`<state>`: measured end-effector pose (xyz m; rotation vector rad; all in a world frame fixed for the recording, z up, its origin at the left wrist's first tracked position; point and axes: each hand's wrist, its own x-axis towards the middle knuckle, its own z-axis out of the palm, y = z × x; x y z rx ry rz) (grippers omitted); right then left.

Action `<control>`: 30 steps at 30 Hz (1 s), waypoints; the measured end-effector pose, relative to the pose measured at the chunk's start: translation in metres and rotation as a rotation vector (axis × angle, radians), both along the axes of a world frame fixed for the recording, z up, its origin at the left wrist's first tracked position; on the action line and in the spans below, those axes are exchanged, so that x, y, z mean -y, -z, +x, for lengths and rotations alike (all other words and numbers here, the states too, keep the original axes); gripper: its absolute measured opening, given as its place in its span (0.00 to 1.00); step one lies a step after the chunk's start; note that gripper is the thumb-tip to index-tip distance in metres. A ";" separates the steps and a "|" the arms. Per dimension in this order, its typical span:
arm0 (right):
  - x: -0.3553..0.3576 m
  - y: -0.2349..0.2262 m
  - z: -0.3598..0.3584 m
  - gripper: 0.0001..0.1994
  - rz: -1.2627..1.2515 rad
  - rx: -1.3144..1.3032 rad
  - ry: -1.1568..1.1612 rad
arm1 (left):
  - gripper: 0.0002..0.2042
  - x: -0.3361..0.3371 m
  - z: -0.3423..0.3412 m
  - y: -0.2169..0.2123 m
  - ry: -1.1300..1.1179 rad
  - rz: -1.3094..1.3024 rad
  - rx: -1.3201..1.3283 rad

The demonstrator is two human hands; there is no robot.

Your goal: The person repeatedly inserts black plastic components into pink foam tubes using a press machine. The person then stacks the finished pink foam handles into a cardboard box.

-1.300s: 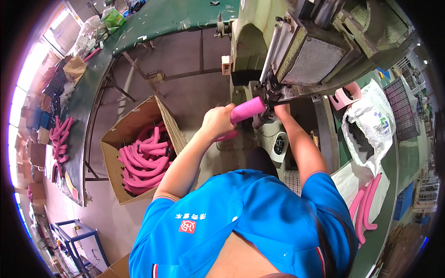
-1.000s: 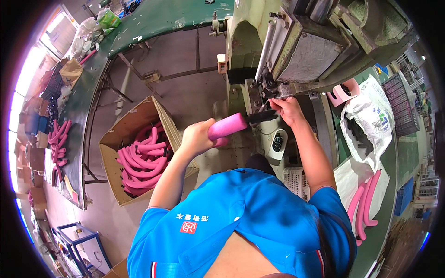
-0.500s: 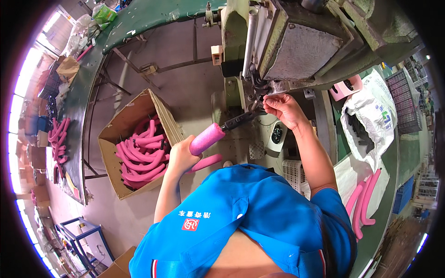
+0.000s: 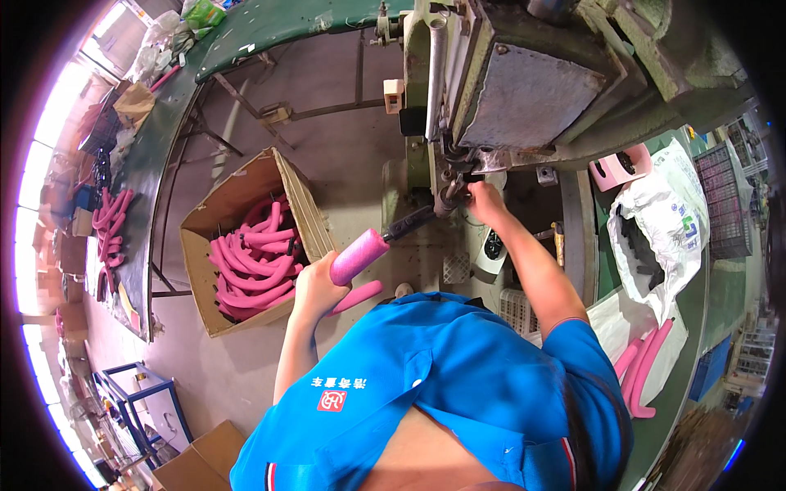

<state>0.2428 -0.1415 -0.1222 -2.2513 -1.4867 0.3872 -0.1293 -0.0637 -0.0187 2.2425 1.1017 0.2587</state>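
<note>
Pink foam-covered curved tube (image 4: 358, 256), held tilted, black bare end (image 4: 411, 222) toward the machine, beside the cardboard box

I see the concrete floor (image 4: 327, 106) carrying an open cardboard box (image 4: 214, 270) of pink foam tubes (image 4: 250, 266) (curved ones); the green surface (image 4: 160, 164) at left bears more pink tubes (image 4: 106, 221) and bags (image 4: 155, 53).
</note>
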 end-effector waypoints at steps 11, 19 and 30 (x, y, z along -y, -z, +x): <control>-0.032 0.023 0.029 0.16 0.158 0.092 0.236 | 0.10 0.021 -0.006 -0.007 -0.079 -0.002 0.017; -0.067 0.062 0.052 0.26 -0.062 -0.405 0.379 | 0.10 0.034 -0.002 -0.011 -0.092 -0.023 0.070; -0.053 0.076 0.077 0.22 0.257 -0.176 0.372 | 0.10 0.038 0.010 -0.011 -0.061 -0.024 0.058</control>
